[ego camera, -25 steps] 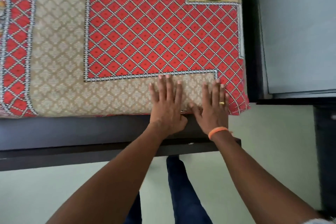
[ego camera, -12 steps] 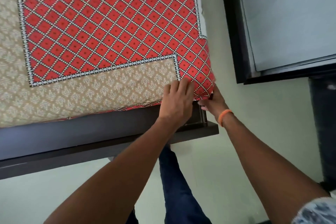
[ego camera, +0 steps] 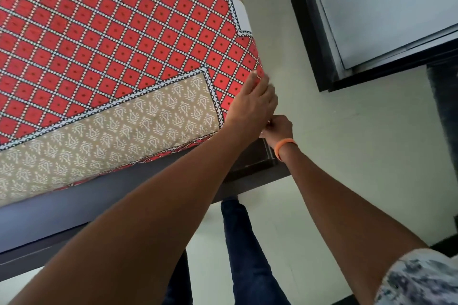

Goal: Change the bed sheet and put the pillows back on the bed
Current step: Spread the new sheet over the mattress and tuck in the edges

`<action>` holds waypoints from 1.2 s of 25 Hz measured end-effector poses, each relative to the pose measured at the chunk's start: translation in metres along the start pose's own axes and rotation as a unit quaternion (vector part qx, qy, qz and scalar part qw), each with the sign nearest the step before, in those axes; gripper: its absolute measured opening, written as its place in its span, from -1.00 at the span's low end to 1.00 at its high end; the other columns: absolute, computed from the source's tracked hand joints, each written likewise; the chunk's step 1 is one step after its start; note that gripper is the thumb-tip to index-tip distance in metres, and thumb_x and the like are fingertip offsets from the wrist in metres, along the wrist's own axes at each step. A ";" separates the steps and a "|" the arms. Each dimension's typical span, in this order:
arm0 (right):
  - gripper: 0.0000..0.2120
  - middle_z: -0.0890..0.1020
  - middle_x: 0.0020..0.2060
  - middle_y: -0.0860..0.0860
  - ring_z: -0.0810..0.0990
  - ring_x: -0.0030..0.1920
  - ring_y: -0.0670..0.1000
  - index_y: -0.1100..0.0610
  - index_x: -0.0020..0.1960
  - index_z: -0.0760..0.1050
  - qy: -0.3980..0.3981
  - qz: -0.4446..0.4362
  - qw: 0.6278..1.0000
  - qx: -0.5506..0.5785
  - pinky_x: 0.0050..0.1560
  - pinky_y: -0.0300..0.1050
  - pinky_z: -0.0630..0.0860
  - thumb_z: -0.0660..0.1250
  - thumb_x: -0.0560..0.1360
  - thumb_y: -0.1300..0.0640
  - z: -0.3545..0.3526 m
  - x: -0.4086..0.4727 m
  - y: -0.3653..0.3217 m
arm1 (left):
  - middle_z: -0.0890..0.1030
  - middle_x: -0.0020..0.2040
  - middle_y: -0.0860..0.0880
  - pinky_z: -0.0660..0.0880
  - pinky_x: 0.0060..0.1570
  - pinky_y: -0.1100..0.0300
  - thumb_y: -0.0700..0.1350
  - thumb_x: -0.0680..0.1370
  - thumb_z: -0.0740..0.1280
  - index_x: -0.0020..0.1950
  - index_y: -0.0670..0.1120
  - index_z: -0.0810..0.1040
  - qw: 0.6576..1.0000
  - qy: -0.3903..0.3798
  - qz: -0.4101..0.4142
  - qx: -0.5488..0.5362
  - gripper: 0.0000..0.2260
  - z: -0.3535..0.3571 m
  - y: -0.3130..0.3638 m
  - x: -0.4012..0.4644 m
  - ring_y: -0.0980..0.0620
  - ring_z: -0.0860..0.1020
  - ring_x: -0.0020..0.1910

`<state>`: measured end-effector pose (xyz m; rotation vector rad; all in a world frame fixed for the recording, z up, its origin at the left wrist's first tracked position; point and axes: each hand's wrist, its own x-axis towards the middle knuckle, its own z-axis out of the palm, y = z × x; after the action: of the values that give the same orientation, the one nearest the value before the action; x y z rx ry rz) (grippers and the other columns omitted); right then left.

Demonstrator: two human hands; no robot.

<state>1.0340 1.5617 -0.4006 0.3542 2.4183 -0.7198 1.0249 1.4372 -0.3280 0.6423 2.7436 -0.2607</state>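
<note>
1. Room: a pale floor [ego camera: 347,156] surrounds a dark bed frame [ego camera: 74,218]; a dark-edged cabinet [ego camera: 371,20] stands near the bed corner, across a strip of floor.
2. Bed sheet [ego camera: 111,44]: red diamond pattern with a beige panel, spread flat over the mattress and reaching its near right corner.
3. Left hand [ego camera: 252,104]: laid on the sheet at that corner, fingers straight and pressing down over the edge.
4. Right hand [ego camera: 278,129]: just below the corner, beside the frame, fingers curled; whether it grips the sheet cannot be told. An orange wristband [ego camera: 285,147] circles its wrist.
5. The person's legs [ego camera: 247,255] in dark trousers stand by the frame.
</note>
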 end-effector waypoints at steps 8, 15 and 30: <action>-0.73 0.65 0.04 0.16 0.61 0.12 0.20 0.25 0.19 0.48 0.059 -0.019 0.998 -0.029 -0.05 -0.33 0.48 0.38 0.54 0.17 0.014 0.030 0.003 | 0.57 0.25 -0.11 0.21 0.44 -0.07 0.13 0.58 0.31 0.27 -0.09 0.47 0.990 -0.094 0.061 0.086 -0.62 -0.008 0.018 0.041 -0.17 0.44 0.34; -0.40 0.50 0.25 0.01 0.61 0.05 0.10 0.03 0.36 0.31 0.107 -0.011 0.983 -0.147 0.00 -0.01 0.52 0.42 0.43 -0.16 0.034 0.059 0.013 | 0.56 0.18 -0.08 0.32 0.31 0.02 0.07 0.58 0.33 0.27 -0.10 0.44 0.991 -0.037 0.123 0.043 -0.64 -0.006 0.006 0.046 -0.14 0.52 0.22; -0.76 0.64 -0.03 0.02 0.64 -0.08 0.10 0.00 -0.04 0.49 0.139 0.050 0.976 -0.162 -0.11 -0.03 0.55 0.30 0.45 -0.14 0.044 0.051 0.009 | 0.59 0.17 -0.04 0.29 0.36 -0.01 0.10 0.60 0.26 0.24 -0.05 0.51 0.987 -0.023 0.131 0.094 -0.69 0.003 0.007 0.037 -0.09 0.49 0.22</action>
<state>1.0172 1.5485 -0.4655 0.4629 2.7012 -0.2343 0.9973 1.4577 -0.3436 1.0239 2.5729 -0.4681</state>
